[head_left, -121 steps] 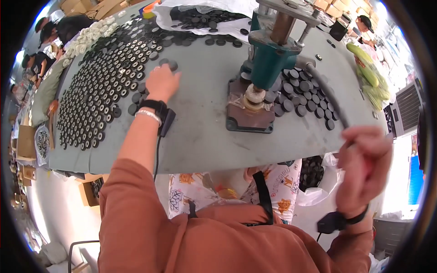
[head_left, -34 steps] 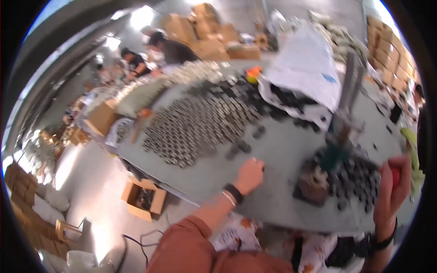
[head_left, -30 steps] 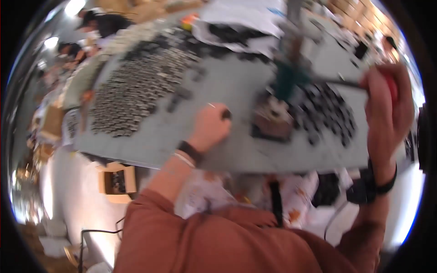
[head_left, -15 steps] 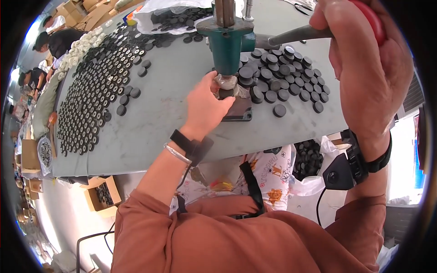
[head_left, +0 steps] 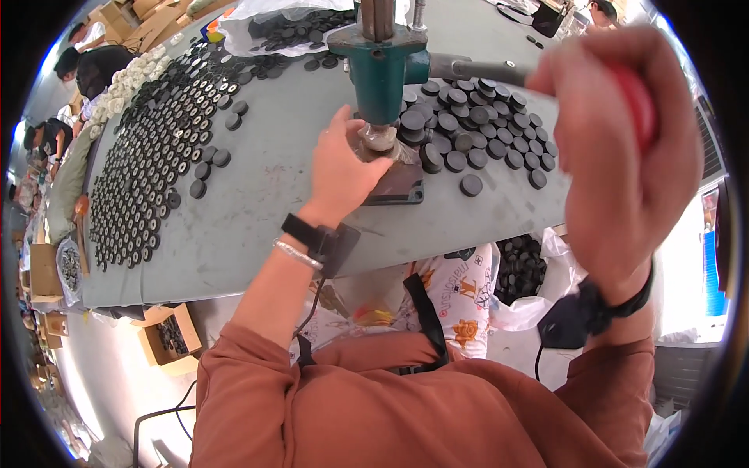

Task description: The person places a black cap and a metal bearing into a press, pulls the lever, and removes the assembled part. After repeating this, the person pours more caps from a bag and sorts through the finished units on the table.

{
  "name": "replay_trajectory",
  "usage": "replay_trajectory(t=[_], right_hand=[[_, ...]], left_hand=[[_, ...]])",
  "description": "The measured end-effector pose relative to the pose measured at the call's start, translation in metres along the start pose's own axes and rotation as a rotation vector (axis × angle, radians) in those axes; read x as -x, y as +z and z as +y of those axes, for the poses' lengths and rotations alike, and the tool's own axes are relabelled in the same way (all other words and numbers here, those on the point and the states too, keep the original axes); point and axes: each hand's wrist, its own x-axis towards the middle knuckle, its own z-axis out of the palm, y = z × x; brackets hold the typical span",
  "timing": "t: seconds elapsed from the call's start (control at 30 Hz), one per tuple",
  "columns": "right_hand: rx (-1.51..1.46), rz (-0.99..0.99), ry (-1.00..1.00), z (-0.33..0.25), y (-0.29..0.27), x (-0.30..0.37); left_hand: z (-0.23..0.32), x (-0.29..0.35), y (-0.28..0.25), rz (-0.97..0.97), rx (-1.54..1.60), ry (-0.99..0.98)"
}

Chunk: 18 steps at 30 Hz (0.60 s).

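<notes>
A green hand press (head_left: 380, 82) stands on the table, its ram tip (head_left: 378, 138) wrapped in clear plastic above a dark metal base (head_left: 399, 189). My left hand (head_left: 337, 173) is beside the tip, thumb and fingers apart on either side of it. What lies directly under the tip is mostly hidden; a dark edge shows there. My right hand (head_left: 624, 148), blurred, is closed round the red knob (head_left: 636, 105) of the press lever (head_left: 488, 72). Just right of the press lies a pile of round black caps (head_left: 476, 125).
Many ring-shaped black pieces (head_left: 148, 179) spread over the table's (head_left: 265, 234) left side. A clear bag of black parts (head_left: 289, 31) lies behind. Below are a bag of black pieces (head_left: 519, 273) and a cardboard box (head_left: 168, 339). Other people (head_left: 101, 66) are at the far left.
My right hand has moved slightly down with the lever knob. My left hand's fingers have shifted up and away from the ram tip, spreading wider. The whole view has shifted slightly.
</notes>
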Motion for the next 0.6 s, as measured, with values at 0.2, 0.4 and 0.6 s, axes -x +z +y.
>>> replay_trajectory(t=[0.2,0.4,0.6], right_hand=[[-0.092,-0.055,0.066,-0.012,0.025,0.068],[-0.162,-0.069,-0.008,-0.001,0.043,0.104],[-0.159,-0.243,0.067,-0.008,0.017,0.088]], left_hand=[[-0.046,0.013,-0.074,0.179,-0.276,0.01],[-0.095,0.009,-0.148,0.301,-0.655,-0.157],[-0.104,-0.018,-0.154,0.041,-1.225,-0.316]])
